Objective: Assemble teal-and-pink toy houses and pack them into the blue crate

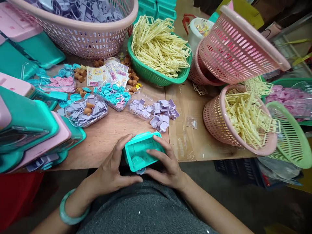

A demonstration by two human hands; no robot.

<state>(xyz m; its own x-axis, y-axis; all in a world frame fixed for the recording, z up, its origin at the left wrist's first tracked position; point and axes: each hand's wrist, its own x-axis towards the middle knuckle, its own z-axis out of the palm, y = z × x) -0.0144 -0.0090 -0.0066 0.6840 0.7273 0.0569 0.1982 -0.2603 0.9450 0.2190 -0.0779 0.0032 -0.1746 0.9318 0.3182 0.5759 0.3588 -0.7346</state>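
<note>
A small teal plastic case [141,152] sits open side up at the table's near edge, over my lap. My left hand [113,172] grips its left side, thumb under the front. My right hand [167,164] grips its right side, fingers laid across the rim. A small lilac piece [140,171] shows under the case's front edge. Loose lilac plastic parts [163,114] lie on the table just beyond the case.
Clear trays of lilac parts [86,110] and teal discs [114,94] lie ahead, with sticker sheets [107,73]. Green basket [156,76] and pink basket [220,130] hold cream sprues. Teal and pink cases [31,130] are stacked at left. A large pink basket [80,32] stands behind.
</note>
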